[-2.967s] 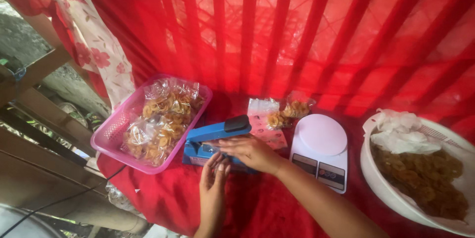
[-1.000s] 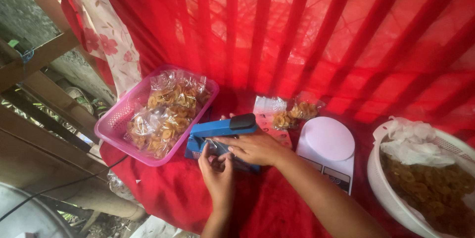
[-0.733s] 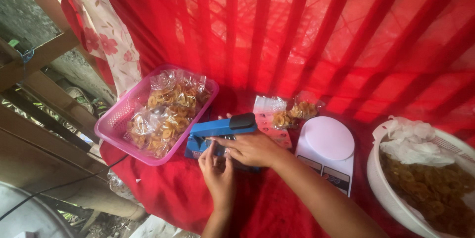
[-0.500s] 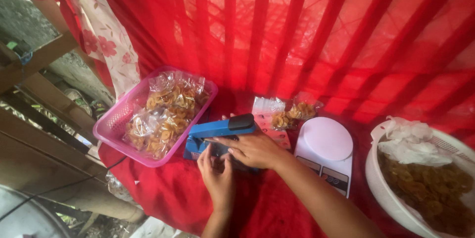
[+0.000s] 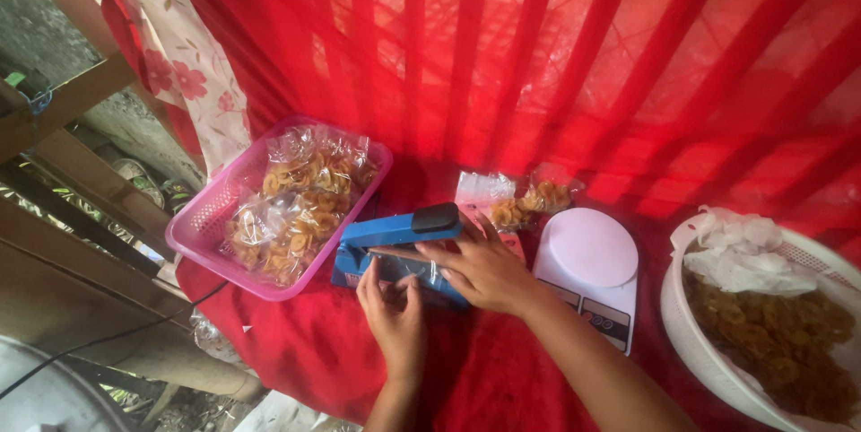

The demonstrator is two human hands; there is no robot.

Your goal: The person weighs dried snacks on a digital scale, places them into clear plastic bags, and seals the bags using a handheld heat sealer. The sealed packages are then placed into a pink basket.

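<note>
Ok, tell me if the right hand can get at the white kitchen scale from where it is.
Probably yes. The right hand rests on the blue sealer, and the white scale sits right beside it on the red cloth, nothing between.

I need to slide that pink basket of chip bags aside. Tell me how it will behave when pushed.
The pink basket probably slides easily but may drag the red cloth, bunching it. It looks light: thin perforated plastic holding clear bags of chips. The bags are heaped above the rim, so a quick shove could spill one, and its near corner sits by the table edge.
</note>
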